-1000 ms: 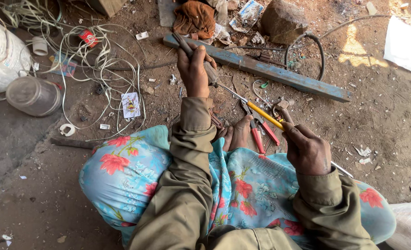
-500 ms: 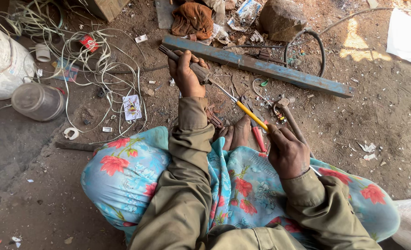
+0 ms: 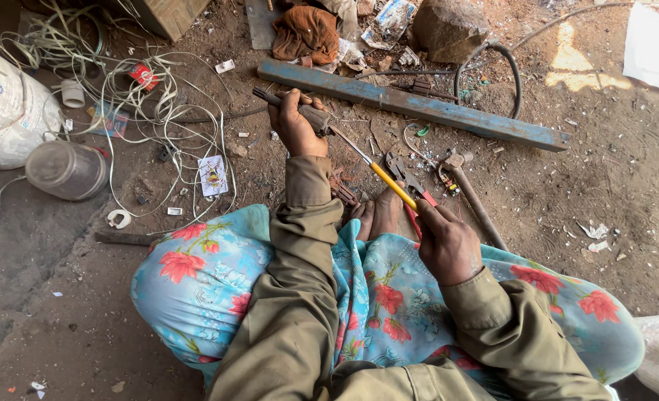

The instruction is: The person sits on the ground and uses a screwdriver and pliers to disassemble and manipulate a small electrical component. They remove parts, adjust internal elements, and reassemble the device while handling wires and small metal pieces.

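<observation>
On a dirt floor strewn with scrap, a seated person's left hand (image 3: 294, 125) is clenched around a dark cylindrical part (image 3: 307, 113) at upper centre, while the right hand (image 3: 448, 245) grips a yellow-handled screwdriver (image 3: 383, 178), its tip angled up into the part. Red-handled pliers (image 3: 411, 182) lie just beside; a blue metal bar (image 3: 418, 104) lies beyond.

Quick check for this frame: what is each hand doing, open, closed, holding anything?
Left hand: closed around a dark cable piece.
Right hand: closed on the yellow-handled tool.
</observation>
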`<state>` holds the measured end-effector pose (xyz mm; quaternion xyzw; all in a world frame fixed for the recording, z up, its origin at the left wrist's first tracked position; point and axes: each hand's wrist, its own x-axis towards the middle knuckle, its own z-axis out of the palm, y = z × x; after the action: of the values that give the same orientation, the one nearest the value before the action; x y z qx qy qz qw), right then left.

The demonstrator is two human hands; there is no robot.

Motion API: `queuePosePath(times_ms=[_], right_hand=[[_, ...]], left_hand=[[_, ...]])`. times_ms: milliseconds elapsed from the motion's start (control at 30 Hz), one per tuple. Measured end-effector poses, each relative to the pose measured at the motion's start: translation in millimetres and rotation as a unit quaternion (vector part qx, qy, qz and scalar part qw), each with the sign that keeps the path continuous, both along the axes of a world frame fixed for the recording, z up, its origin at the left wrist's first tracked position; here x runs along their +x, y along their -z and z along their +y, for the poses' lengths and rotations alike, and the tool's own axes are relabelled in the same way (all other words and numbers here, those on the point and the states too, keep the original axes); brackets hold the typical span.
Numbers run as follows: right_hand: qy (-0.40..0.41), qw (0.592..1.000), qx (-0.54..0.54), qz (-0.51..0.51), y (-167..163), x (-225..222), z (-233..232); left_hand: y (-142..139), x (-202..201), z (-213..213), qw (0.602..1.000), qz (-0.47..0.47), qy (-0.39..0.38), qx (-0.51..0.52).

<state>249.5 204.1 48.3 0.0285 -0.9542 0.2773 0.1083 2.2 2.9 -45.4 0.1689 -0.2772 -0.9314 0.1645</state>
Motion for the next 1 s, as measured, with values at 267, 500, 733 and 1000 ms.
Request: queuePosePath(times_ms=[267, 500, 733, 1000], right_hand=[[-0.020, 0.997, -0.076, -0.008, 28.2, -4.1, 7.3], [-0.015, 0.997, -0.081, 0.011, 7.3, -7.9, 10.5], [-0.043, 0.994, 0.069, 0.067, -32.7, -10.0, 5.6], [-0.031, 0.996, 0.068, 0.058, -39.4, -8.4, -0.7]], left_hand=[[-1.1, 4.6, 4.0, 1.000, -0.023, 0.002, -0.012], [0.8, 3.5, 0.7, 0.998, 0.022, 0.055, 0.015], [-3.6, -3.8, -14.7, 0.997, -0.005, 0.075, 0.031], [-11.9, 0.9, -17.6, 0.994, 0.048, 0.097, -0.005]])
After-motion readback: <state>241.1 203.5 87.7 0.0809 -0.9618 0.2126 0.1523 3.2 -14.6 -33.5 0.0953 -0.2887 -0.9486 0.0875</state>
